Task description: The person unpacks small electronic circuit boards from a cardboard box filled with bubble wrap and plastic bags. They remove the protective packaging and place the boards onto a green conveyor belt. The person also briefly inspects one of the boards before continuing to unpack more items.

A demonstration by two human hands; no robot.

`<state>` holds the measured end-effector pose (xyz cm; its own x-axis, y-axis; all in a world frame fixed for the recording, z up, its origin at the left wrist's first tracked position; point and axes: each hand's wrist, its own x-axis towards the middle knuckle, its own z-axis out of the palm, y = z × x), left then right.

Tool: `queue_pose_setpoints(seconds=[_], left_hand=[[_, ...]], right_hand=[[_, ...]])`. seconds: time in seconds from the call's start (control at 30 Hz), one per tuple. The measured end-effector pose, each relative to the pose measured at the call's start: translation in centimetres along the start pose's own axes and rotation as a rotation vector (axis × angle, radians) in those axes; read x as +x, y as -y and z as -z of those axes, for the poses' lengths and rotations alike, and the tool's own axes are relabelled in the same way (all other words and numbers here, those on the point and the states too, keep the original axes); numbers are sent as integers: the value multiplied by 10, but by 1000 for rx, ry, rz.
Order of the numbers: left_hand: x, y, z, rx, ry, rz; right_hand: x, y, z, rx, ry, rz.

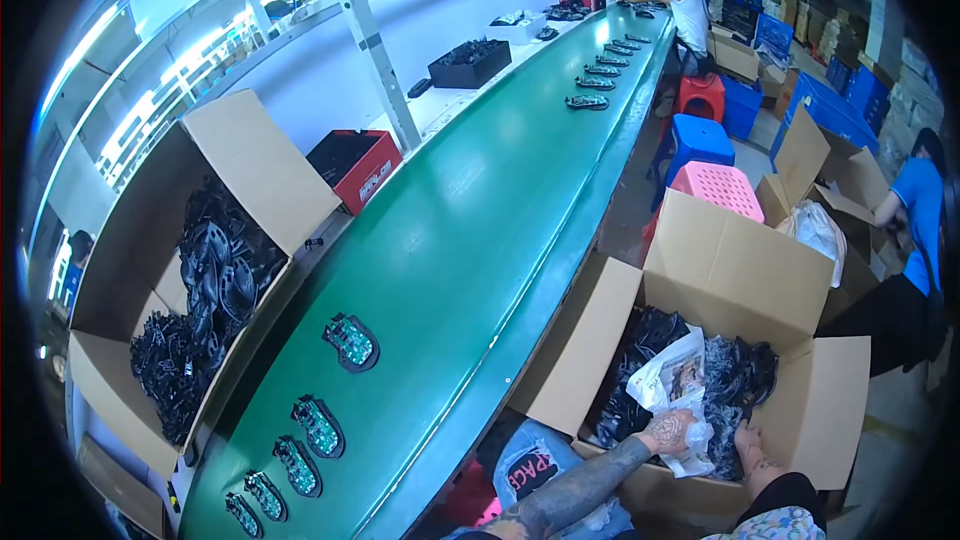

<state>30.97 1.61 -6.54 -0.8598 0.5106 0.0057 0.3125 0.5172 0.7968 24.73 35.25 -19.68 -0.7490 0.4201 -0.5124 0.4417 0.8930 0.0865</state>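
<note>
An open cardboard box at my right holds black parts in clear plastic bags, with a white plastic bag on top. My left hand reaches into its near side, closed on crumpled plastic at the lower end of the white bag. Just inside the near right edge is my right hand, its fingers apart and against the clear bagged parts; its fingertips are partly hidden. On the green conveyor belt lie several black housings with green circuit boards, in a loose row at the near end.
Left of the belt stands a large carton of black plastic parts, beside a red box and a black bin. Pink and blue stools stand right of the belt. A person in blue bends over cartons; another works at the far end.
</note>
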Motion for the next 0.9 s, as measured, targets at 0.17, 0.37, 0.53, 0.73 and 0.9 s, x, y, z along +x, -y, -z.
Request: queue_pose_setpoints(seconds=[0.17,0.37,0.53,0.73,0.9], left_hand=[[5,3,-7,16,-3,-7],[9,-1,-3,13,11,-31],[-8,6,-1,23,2,19],[13,9,-17,38,-32,-89],[7,19,-19,60,1,36]], right_hand=[[-49,11,27,359,-108,-122],[-9,-14,15,619,-283,52],[-26,12,8,695,-105,55],[14,-30,9,489,-520,239],[-40,5,59,142,-480,311]])
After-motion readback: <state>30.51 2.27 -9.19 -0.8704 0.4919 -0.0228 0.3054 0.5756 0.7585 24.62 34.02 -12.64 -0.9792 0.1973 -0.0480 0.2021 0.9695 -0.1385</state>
